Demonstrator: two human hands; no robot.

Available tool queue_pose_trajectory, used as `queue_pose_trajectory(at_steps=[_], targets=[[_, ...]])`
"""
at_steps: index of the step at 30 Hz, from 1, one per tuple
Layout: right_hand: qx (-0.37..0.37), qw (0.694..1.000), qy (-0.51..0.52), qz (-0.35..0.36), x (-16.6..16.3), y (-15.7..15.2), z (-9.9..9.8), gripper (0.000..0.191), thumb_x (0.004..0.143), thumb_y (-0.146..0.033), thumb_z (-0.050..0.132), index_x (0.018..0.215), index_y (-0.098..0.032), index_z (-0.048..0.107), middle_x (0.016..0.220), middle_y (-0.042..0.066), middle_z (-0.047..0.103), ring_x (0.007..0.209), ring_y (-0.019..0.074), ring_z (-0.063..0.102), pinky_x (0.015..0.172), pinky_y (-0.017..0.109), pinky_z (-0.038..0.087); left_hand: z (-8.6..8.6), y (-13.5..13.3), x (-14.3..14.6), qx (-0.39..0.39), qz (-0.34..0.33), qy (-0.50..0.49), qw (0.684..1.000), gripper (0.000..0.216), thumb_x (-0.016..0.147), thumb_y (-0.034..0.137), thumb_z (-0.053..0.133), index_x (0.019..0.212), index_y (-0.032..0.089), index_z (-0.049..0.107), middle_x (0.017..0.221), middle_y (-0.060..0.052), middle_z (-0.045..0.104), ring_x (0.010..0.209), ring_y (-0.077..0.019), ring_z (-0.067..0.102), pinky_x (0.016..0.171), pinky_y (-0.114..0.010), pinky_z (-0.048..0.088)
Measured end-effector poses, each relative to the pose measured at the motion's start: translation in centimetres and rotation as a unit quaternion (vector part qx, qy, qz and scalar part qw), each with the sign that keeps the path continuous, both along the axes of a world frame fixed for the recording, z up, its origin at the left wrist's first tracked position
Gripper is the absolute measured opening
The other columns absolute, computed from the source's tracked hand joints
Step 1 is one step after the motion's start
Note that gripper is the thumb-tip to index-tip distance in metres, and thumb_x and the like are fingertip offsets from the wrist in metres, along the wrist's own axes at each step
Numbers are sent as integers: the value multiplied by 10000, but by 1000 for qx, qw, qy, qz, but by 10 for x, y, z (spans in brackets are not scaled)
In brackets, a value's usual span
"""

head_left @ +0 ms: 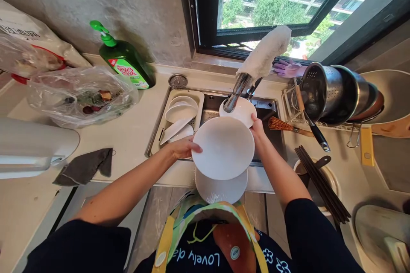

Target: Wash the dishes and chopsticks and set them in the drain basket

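Left hand (184, 148) open wide, fingers spread on the rim of a white plate (223, 148); right hand (258, 130) curled around the opposite rim, gripping it above a kitchen sink (265, 106). A second white plate (221, 187) lies directly beneath, at the quartz counter's (128, 149) edge. A third white plate (237, 111) sits under the steel faucet (236, 93). At right, dark chopsticks (322, 183) lean across a pot (315, 183), beside a bamboo brush (282, 125) and a steel colander (315, 89). At left, white dishes (181, 111) fill a sink-side rack, near a green dish soap bottle (123, 57) and a plastic bag (81, 96) of scraps. Beyond, a window (262, 4).
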State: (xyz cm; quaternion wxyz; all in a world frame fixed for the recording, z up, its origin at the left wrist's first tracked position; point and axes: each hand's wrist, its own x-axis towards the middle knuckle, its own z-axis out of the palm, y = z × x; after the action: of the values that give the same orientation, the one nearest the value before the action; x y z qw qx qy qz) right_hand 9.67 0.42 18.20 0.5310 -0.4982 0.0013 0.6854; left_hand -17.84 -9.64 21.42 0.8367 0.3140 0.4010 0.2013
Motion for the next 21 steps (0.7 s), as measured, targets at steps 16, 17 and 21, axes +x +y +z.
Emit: queue_pose_trajectory(at_steps=[16, 17, 21], targets=[[51, 995, -38, -74, 22, 23, -4, 427, 972, -300, 376, 1344, -119, 482, 1008, 97, 737, 933, 223, 692, 948, 538, 520, -1, 35, 12, -10, 109, 63, 992, 715, 473, 182, 531, 1187, 141, 537, 889, -119, 696, 958, -338, 655, 795, -525, 560], [52, 995, -41, -81, 24, 23, -5, 419, 967, -284, 393, 1338, -113, 489, 999, 92, 739, 917, 213, 694, 948, 521, 526, -2, 38, 14, -7, 116, 65, 991, 718, 470, 181, 534, 1187, 142, 536, 890, -121, 696, 959, -342, 654, 797, -529, 560], [60, 993, -47, -89, 36, 19, -12, 395, 970, -265, 387, 1311, -110, 515, 985, 88, 744, 901, 193, 698, 950, 489, 534, -8, 47, 16, 7, 139, 65, 988, 740, 472, 187, 536, 1212, 151, 529, 919, -122, 701, 962, -349, 653, 787, -532, 567]])
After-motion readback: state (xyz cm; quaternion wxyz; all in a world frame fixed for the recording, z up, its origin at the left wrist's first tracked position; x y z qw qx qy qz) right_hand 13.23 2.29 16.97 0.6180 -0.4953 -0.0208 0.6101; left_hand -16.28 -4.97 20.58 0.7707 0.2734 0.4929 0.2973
